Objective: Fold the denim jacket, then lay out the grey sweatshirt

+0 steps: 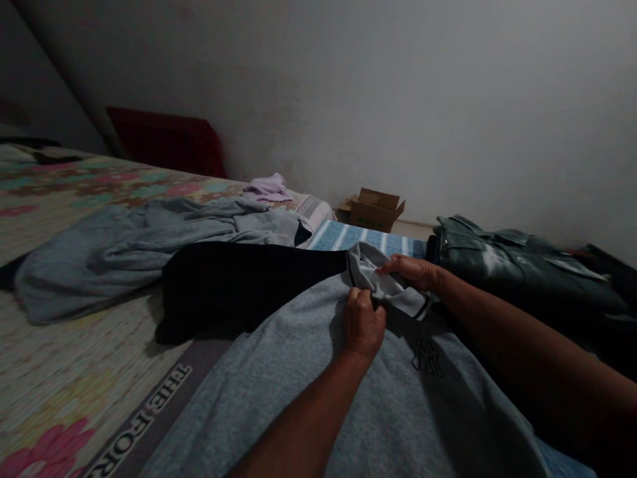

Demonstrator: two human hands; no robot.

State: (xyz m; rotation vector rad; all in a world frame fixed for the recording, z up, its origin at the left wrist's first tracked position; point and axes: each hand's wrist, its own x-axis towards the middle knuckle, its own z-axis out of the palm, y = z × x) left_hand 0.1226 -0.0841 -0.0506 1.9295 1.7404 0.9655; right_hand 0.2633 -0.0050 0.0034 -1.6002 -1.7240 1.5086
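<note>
A grey shirt [298, 372] with a striped collar [359, 265], a dark sleeve [239, 279] and a dark logo on the chest lies spread out in front of me. My left hand [365, 323] is closed on the shirt just below the collar, its fingers bunched at the neck opening. On the far right part of the collar, my right hand [411, 271] pinches the fabric, with the thumb and fingertips inside the neck. The sleeve on the left reaches across the patterned bedding.
Another grey garment [129, 245] lies crumpled on the flowered bed cover [64, 392] at left. Folded dark green clothing [507, 259] is piled at right. Beyond the blue striped cloth [368, 239] are an open cardboard box [375, 209] and the wall. A lilac cloth [269, 188] sits farther back.
</note>
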